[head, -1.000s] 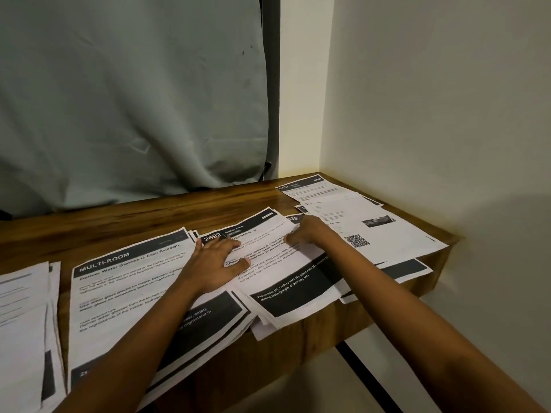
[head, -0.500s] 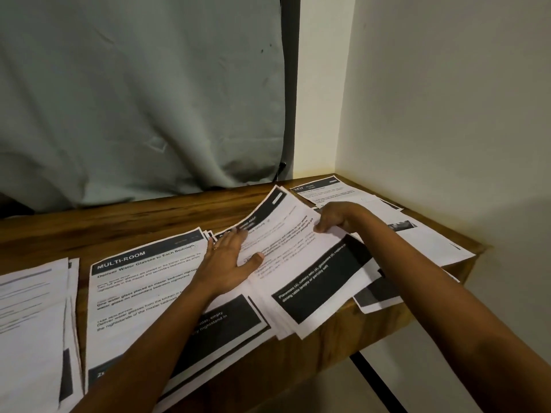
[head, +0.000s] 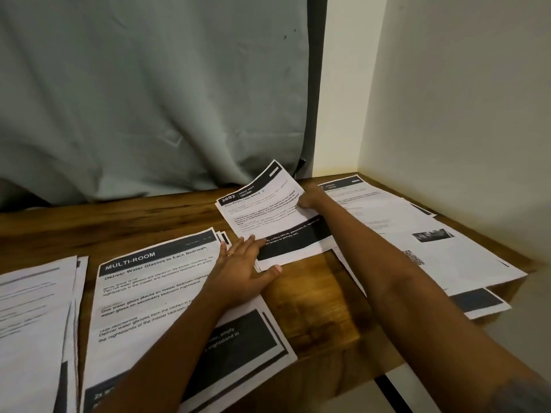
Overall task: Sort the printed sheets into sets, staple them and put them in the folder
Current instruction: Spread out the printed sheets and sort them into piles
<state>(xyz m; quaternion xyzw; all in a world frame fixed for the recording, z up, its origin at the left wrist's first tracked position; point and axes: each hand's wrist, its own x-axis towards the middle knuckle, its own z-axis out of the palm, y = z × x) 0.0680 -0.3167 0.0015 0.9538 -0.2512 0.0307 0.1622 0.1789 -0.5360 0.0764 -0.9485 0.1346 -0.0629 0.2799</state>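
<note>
Printed sheets lie in several piles on a wooden table (head: 316, 305). My right hand (head: 310, 201) pinches the right edge of a set headed "2692" (head: 268, 216) and holds its far end tilted up off the table. My left hand (head: 244, 269) lies flat with straight fingers, touching the lower left corner of that set and resting on the "MULTI-ROOM" pile (head: 167, 296) beside it. A third pile (head: 35, 329) sits at the far left, and more sheets (head: 423, 245) are spread at the right, under my right forearm. No stapler or folder is in view.
A grey curtain (head: 149, 99) hangs behind the table. A pale wall (head: 462, 99) closes the right side, forming a corner. The table's front edge runs near my forearms, and some sheets overhang it.
My right hand has lifted the "2692" set and drawn it back toward the curtain, uncovering bare wood in the middle. My left hand has stayed flat at its lower left corner.
</note>
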